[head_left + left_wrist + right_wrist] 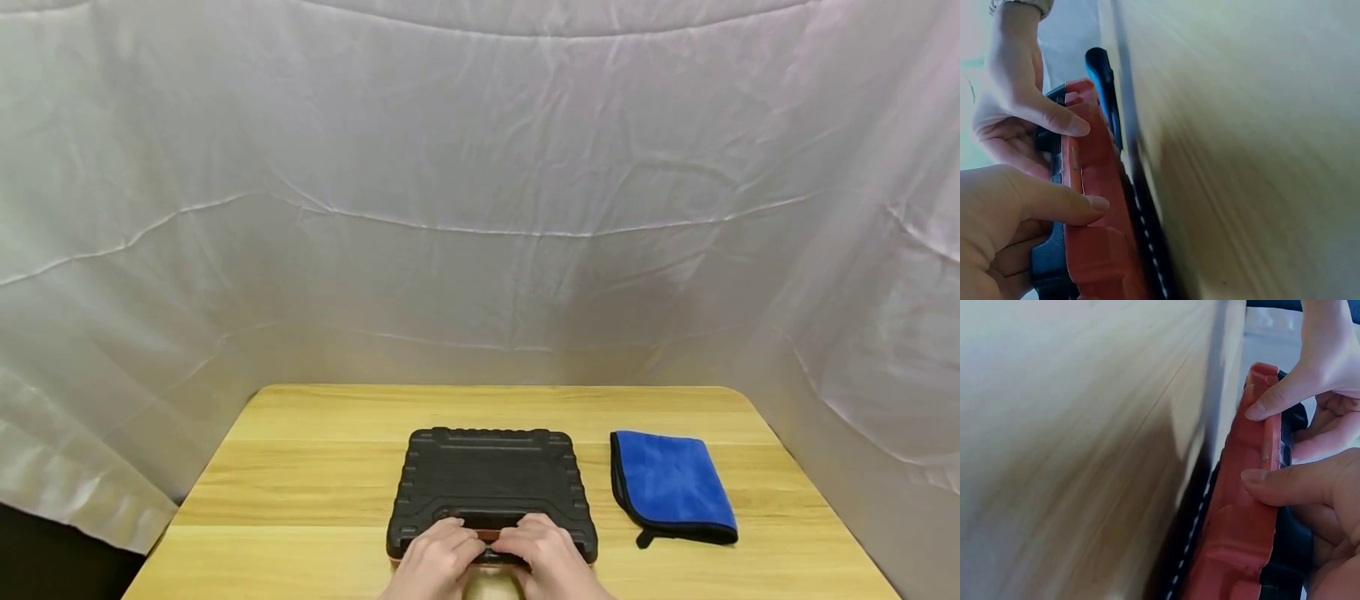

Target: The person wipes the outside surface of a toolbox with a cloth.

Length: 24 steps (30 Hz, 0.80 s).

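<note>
A black plastic tool case (491,471) lies flat on the table, its handle side facing me. Its lower half (1100,181) is orange-red, as both wrist views show. At the front edge, left of the middle, my left hand (438,557) grips the case, thumb on the orange-red side and fingers curled by the black front part. My right hand (547,557) holds the same edge just to the right in a mirrored way, its thumb (1272,486) on the orange-red side. The thumbs are close together near the middle; some fingertips are hidden behind the black part.
To the right of the case lies a folded blue cloth (675,483) with black edging and a small loop. The wooden table (300,483) has rounded far corners. A pale fabric curtain (480,283) hangs behind it and at both sides.
</note>
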Motion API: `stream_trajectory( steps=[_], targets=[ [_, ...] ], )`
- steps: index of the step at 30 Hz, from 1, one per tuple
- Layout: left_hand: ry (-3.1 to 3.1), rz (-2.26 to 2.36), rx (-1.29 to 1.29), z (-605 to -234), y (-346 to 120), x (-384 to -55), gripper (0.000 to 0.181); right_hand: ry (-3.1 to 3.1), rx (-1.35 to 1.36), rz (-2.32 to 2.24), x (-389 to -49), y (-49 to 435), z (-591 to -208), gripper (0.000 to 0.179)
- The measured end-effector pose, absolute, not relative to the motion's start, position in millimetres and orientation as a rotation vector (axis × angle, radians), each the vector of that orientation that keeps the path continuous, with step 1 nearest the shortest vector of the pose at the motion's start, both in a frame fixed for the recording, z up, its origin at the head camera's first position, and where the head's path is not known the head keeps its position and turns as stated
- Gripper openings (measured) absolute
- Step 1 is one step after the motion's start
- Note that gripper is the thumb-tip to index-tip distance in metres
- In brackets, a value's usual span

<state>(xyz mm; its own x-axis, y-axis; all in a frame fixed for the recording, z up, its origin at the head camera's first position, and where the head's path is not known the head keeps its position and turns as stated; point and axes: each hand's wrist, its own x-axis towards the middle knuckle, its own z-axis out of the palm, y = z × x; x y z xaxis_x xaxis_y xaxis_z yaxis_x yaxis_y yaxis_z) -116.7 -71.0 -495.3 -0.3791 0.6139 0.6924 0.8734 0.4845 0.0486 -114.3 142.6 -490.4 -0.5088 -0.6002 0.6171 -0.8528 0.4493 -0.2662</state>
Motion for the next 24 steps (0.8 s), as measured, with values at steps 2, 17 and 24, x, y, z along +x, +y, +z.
stream_trajectory(
  steps=[2,17,24],
  targets=[
    [-2.122,-0.548,-1.207,-498,-69,-120,0.026,-2.302,1.199,0.794,-118,143,-493,0.034],
    [-2.259,-0.578,-1.13,-508,-65,-136,0.029,-2.403,1.145,0.772,-138,143,-504,0.042],
    [-2.305,-0.607,-1.117,-509,-67,-137,0.029,-2.43,1.125,0.768,-137,141,-503,0.04]
  ],
)
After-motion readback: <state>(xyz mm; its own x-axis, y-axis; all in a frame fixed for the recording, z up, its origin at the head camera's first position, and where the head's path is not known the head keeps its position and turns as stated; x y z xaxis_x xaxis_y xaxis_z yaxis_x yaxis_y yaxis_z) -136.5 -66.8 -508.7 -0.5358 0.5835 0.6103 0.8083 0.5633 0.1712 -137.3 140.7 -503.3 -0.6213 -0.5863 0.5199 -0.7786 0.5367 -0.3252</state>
